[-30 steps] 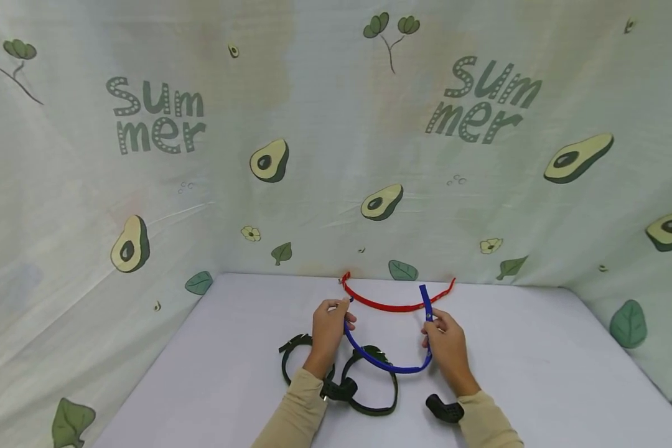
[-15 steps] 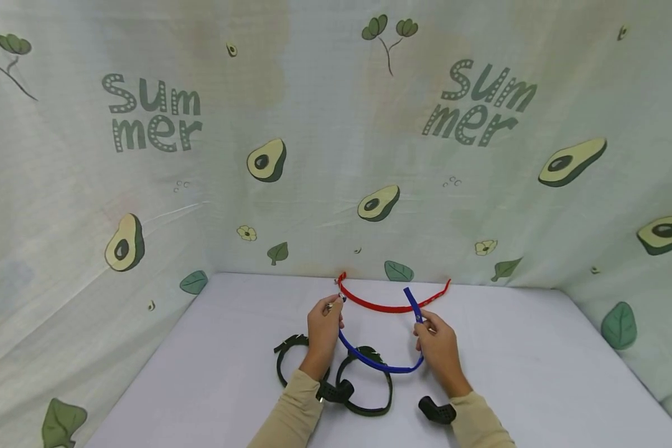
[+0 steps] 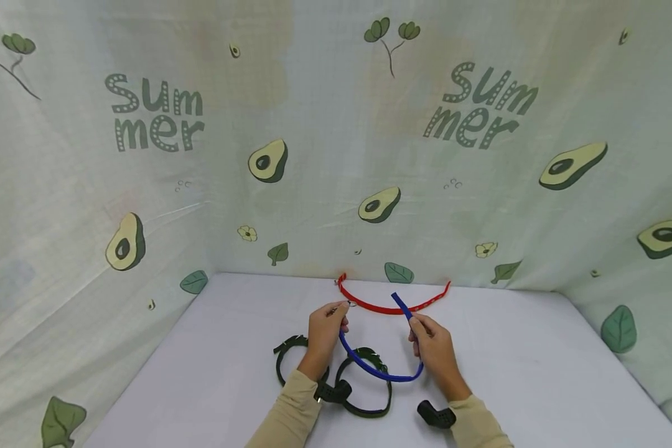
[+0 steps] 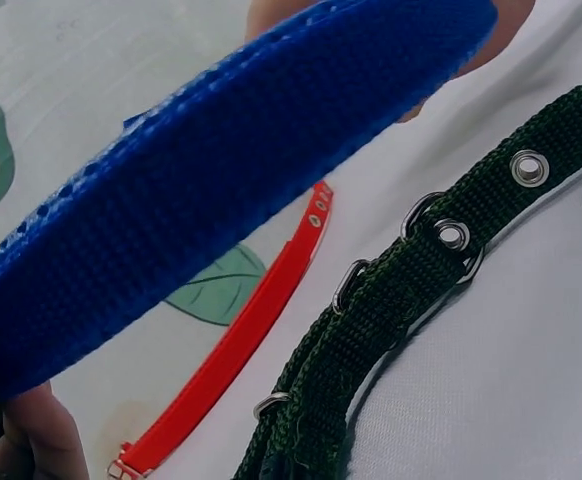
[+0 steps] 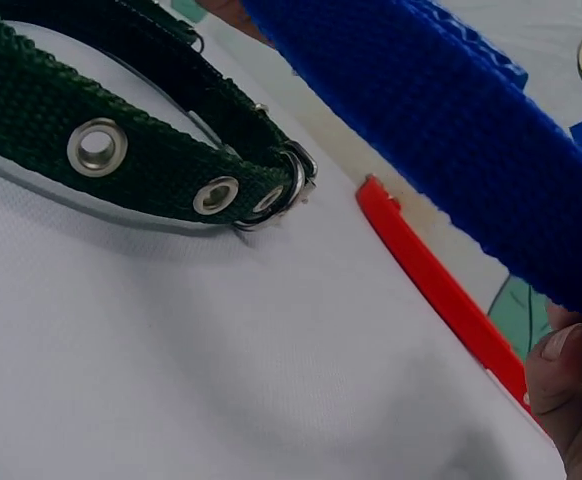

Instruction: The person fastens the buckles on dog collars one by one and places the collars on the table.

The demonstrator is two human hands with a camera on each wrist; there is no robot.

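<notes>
A blue webbing collar [image 3: 389, 377] hangs in a U between both hands, above the table. At its buckle end my left hand [image 3: 323, 330] pinches it, and a small metal ring shows by the fingertips. My right hand [image 3: 434, 348] grips the other end, whose free tip sticks up and leans left. The collar's blue band [image 4: 221, 170] fills much of the left wrist view, with a few fingertips at its ends. The right wrist view has the same blue band [image 5: 431, 140] crossing the top right, a thumb beside it. The buckle itself is mostly hidden.
Behind the hands a red collar [image 3: 381, 309] lies open in a curve near the back wall. Two dark green collars, one left [image 3: 279, 367] and one right [image 3: 389, 398], lie buckled in loops under the hands. A printed cloth [image 3: 313, 124] hangs behind the white table [image 3: 537, 373].
My right hand has moved left, toward the left hand, and slightly down. The collar's free tip now leans further left. A metal ring shows more clearly at the left fingertips.
</notes>
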